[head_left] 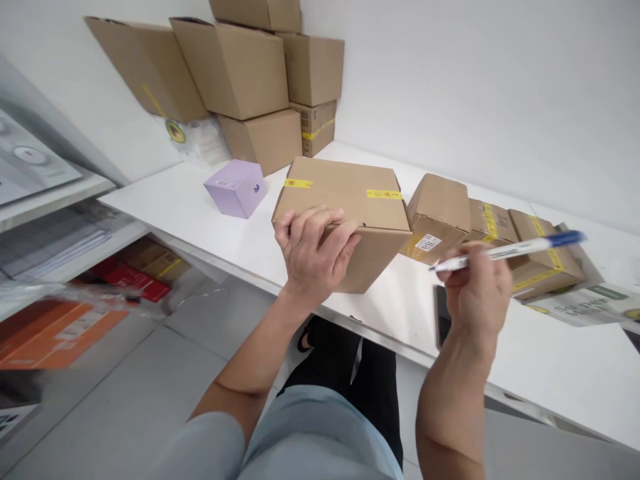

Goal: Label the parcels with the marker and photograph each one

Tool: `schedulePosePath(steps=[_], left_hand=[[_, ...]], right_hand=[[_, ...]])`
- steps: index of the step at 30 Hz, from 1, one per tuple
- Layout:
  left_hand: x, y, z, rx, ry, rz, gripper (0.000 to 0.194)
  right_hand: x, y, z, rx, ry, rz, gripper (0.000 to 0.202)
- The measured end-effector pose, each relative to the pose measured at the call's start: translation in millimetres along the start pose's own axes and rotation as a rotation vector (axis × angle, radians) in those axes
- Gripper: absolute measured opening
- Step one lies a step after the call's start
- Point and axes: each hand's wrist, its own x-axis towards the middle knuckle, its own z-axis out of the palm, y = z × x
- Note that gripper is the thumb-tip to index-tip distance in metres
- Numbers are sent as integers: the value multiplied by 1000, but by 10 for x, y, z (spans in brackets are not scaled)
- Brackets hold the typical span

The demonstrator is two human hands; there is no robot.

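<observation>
A brown cardboard box with two strips of yellow tape on its top stands at the middle of the white table. My left hand rests on the box's near top edge, its fingers bent over the edge and pressed against the cardboard. To the right of the box, my right hand is raised over the table, closed on a white marker with a blue end. The marker's dark tip points left, apart from the box. Under my right hand, a dark flat object is partly hidden.
Cardboard boxes are stacked at the back left, with a purple box before them. Several taped boxes line the right side. Shelves stand at the left, with an orange box below.
</observation>
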Motion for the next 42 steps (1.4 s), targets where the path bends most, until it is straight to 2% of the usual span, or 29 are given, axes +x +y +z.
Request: schedulePosePath(steps=[2,5,6,8,12,14,16,17,20,22,24,26,31,35,38,40,42], left_hand=[[-1,7,7,-33,4,-10,13],[3,23,25,-18,19,-6,14],[3,29,32,-1,23,-3,14],[3,41,48,26,23,-8,15],[-4,56,67,-7,-15,-57,17],[-7,58,68,-44,-19,-72,17],[-8,55,66,-42,-10,-68,17],[-7,53,63,-31,-3,-58,17],[-6,42,56,-21,-3,-42,16],[-7,34,54,-28,-21,-59,17],[-11,29,57,-33,-50,-89,20],[-15,28,62,-49,-75,-114,22],[-17,43,72,-59,-44,-106,20],[-14,46,79,-30,-33,-91,19],[-12,43,79,-39,-22,-75,17],[-8,44,75,-10,-7,-47,16],[-1,48,69,41,11,-16,16]], right_hand=[[-89,208,-258,-295,-214,249,34],[-197,517,-460,-867,-546,476,37],[-218,597,-475,-1044,-610,511,38],[-236,707,-454,-1290,-651,544,39],[-224,755,-386,-1442,-584,598,38],[-237,730,-405,-1482,-554,638,40],[-281,697,-474,-1492,-469,649,45],[-315,683,-525,-1496,-383,624,47],[-438,669,-723,-1558,-12,476,64],[-505,687,-869,-1598,122,485,81],[-535,715,-996,-1590,100,614,91],[-525,736,-1081,-1554,18,730,94],[-437,742,-1078,-1510,-112,810,101],[-377,769,-1085,-1463,-65,833,99],[-346,798,-1230,-1368,12,770,95],[-351,794,-1353,-1202,74,723,84],[-390,758,-1431,-896,135,661,69]])
